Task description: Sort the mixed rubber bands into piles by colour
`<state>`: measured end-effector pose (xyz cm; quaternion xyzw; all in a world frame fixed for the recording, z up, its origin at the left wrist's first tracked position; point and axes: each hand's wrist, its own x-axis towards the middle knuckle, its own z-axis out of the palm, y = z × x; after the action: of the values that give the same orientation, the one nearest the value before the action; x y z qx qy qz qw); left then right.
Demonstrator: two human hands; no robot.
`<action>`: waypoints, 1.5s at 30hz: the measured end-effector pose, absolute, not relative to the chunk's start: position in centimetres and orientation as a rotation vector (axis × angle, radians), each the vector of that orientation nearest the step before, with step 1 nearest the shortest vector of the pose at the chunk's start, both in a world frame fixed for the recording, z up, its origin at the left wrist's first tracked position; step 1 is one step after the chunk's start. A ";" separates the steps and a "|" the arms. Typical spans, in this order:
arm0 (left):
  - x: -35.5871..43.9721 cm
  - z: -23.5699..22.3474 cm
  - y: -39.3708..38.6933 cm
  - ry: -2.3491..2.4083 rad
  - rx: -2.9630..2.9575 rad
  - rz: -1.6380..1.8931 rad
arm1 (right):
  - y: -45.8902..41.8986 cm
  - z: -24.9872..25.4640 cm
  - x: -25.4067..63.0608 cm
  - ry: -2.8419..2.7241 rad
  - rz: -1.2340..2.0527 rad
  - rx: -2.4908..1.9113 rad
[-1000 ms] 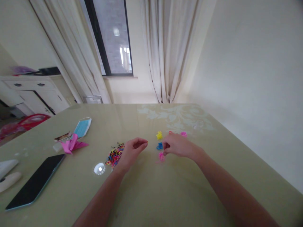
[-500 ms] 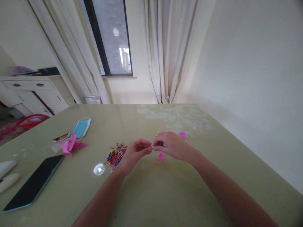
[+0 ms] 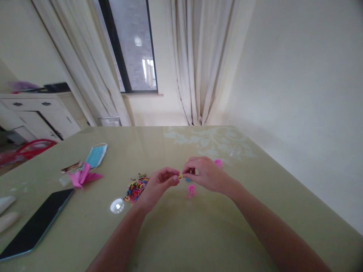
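Note:
My left hand point(image 3: 159, 185) and my right hand point(image 3: 205, 175) meet over the middle of the table, fingertips pinched at a small yellow rubber band point(image 3: 180, 176) between them. Beside and partly behind my left hand lies a pile of small multicoloured rubber bands point(image 3: 135, 190). Just below my right fingers is a little heap of pink rubber bands point(image 3: 191, 190). A bit of blue point(image 3: 188, 180) shows under that hand, which covers most of it. Past the knuckles sits a small pink ring-shaped thing point(image 3: 217, 163).
To the left are a black-screened phone point(image 3: 36, 223), a pink folded-paper bird point(image 3: 84, 176) and a blue face mask point(image 3: 96, 155). A clear round dish point(image 3: 117, 206) stands near the pile. The wall point(image 3: 306, 94) runs along the table's right side.
My right hand moved left from the small coloured heaps to meet my left hand. Both now pinch the yellow band. The yellow and blue heaps became mostly covered by my right hand.

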<state>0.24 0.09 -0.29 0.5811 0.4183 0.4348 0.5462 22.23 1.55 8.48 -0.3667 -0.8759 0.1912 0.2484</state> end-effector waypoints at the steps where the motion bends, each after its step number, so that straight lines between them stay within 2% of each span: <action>1: 0.0 -0.2 0.1 1.080 1.464 1.030 | 1.4 8.9 22.5 -2.312 0.558 -0.982; 4: -0.8 0.0 0.2 1.612 1.847 0.936 | 0.6 10.8 23.5 -2.045 0.637 -0.929; 7: -1.9 -0.2 0.0 2.183 2.126 0.557 | -0.6 12.5 24.5 -1.874 0.641 -0.899; 10: -2.7 -0.5 0.1 2.326 2.146 0.210 | -1.7 13.5 25.0 -1.834 0.619 -0.874; 14: -3.2 -0.8 0.6 2.298 2.149 0.093 | -2.4 14.0 24.9 -1.839 0.571 -0.874; 21: -3.0 -0.5 0.8 2.301 2.123 0.169 | -0.3 12.5 24.6 -1.823 0.505 -0.916; 29: -3.1 -0.6 0.9 2.257 2.195 0.382 | 7.0 2.6 24.1 -1.976 0.363 -1.292; 33: -3.0 -0.7 1.1 2.136 2.176 0.564 | 7.4 0.0 23.8 -2.011 0.314 -1.389; 40: -2.4 -0.5 1.1 1.964 2.026 0.832 | 7.8 -1.1 24.0 -2.039 0.248 -1.525; 45: -1.6 -0.7 1.5 1.598 1.805 1.101 | 6.7 2.3 24.0 -2.010 0.197 -1.462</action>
<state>-1.63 1.50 -0.73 0.6605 0.5849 0.4031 0.2431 24.01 6.70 2.30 -0.5559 -0.7643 0.0749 0.3183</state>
